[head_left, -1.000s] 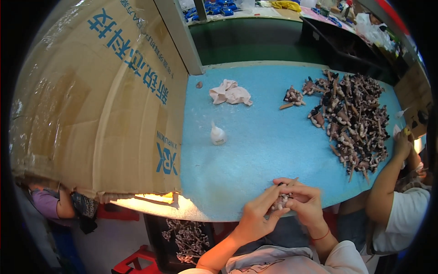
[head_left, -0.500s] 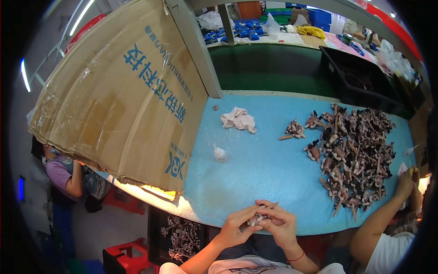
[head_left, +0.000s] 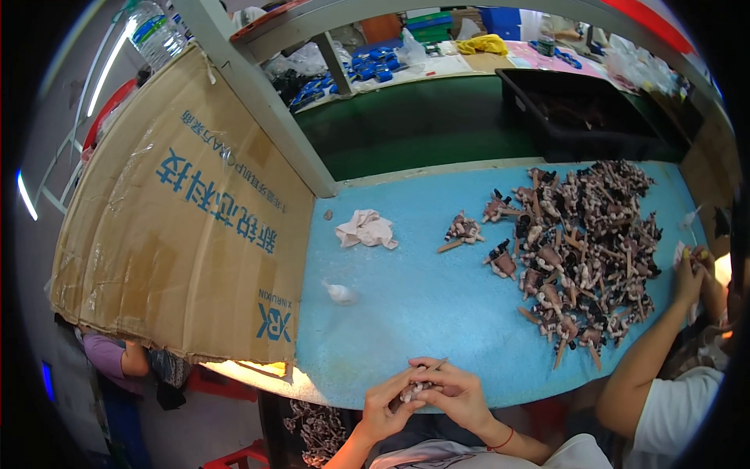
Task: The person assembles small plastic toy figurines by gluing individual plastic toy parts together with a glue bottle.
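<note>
Close to the near edge of the blue tabletop, both my hands are closed around a small pale and brownish figurine (head_left: 416,388), mostly hidden by the fingers. My left hand (head_left: 384,408) grips it from the left, with fingertips curled over it. My right hand (head_left: 459,396) pinches it from the other side, the thumb across its front. A thin dark tip sticks out above the right fingers; I cannot make out what it belongs to. To the right lies a big pile of similar figurines (head_left: 582,250), brown, pale and black. One loose figurine (head_left: 462,230) lies left of the pile.
A crumpled pale cloth (head_left: 366,230) and a small white bundle (head_left: 341,293) lie on the table (head_left: 406,313). A cardboard sheet (head_left: 172,234) walls off the left. A black bin (head_left: 578,113) stands beyond. At right a co-worker's hands (head_left: 691,277) work. Below left is a tray of parts (head_left: 316,430).
The view has turned and tilted, so the table and pile sit further left in the picture. Both hands keep hold of the figurine, with little change in grip.
</note>
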`<action>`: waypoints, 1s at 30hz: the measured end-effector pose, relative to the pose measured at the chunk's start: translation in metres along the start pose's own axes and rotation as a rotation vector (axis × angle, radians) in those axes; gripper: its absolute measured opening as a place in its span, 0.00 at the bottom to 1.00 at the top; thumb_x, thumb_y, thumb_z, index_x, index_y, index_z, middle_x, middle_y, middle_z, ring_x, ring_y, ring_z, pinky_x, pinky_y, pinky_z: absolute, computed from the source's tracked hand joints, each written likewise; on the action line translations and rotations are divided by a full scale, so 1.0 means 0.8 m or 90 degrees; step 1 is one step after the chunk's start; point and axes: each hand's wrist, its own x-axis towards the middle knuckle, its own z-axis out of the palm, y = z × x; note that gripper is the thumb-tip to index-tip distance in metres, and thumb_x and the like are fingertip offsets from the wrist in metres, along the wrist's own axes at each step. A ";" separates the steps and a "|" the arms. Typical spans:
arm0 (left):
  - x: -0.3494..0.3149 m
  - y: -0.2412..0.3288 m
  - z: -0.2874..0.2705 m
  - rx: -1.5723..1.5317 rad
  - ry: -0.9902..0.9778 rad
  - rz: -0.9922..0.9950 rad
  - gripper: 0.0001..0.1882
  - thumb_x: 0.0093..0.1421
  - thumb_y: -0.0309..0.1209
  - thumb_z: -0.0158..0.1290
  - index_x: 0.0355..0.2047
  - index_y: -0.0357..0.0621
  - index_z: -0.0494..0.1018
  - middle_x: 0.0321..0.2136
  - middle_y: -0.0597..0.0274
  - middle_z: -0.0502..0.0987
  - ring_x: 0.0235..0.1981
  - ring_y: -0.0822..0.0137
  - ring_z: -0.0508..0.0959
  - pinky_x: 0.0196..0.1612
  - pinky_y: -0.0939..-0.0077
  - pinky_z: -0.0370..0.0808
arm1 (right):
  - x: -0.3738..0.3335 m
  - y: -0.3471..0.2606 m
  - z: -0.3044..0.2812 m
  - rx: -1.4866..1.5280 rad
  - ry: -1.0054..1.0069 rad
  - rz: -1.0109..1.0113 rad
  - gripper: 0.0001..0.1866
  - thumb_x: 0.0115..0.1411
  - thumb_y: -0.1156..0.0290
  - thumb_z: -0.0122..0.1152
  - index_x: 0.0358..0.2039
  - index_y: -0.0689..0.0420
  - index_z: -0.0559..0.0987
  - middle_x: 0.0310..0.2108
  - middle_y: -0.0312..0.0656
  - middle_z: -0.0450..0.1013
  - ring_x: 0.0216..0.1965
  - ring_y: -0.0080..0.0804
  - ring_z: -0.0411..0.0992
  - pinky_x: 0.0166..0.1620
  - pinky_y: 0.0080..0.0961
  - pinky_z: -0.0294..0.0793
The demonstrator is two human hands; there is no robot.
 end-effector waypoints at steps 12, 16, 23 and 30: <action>0.002 0.003 -0.001 -0.042 -0.013 0.016 0.20 0.50 0.25 0.56 0.44 0.32 0.69 0.39 0.47 0.74 0.37 0.64 0.76 0.37 0.76 0.72 | -0.006 -0.001 0.006 0.039 0.036 0.008 0.15 0.50 0.87 0.54 0.41 0.69 0.73 0.47 0.56 0.64 0.52 0.40 0.62 0.46 0.27 0.71; -0.007 0.001 -0.003 -0.032 -0.020 0.005 0.20 0.50 0.26 0.56 0.44 0.32 0.68 0.38 0.49 0.74 0.37 0.66 0.76 0.37 0.77 0.71 | -0.010 0.004 0.010 0.035 0.042 -0.016 0.15 0.49 0.87 0.54 0.40 0.68 0.74 0.45 0.54 0.66 0.51 0.40 0.63 0.47 0.28 0.70; 0.006 0.006 -0.003 -0.035 -0.035 -0.040 0.19 0.51 0.24 0.55 0.44 0.30 0.68 0.36 0.50 0.74 0.36 0.67 0.74 0.38 0.77 0.71 | 0.002 0.013 -0.006 -0.122 0.000 -0.068 0.14 0.52 0.78 0.57 0.42 0.64 0.74 0.47 0.49 0.65 0.45 0.30 0.66 0.47 0.25 0.67; 0.018 0.001 -0.002 -0.048 -0.041 -0.038 0.20 0.51 0.24 0.55 0.45 0.31 0.67 0.38 0.48 0.73 0.37 0.63 0.75 0.38 0.76 0.71 | 0.011 -0.004 0.000 0.002 0.044 -0.017 0.14 0.48 0.84 0.57 0.39 0.66 0.75 0.48 0.54 0.64 0.43 0.33 0.69 0.45 0.26 0.71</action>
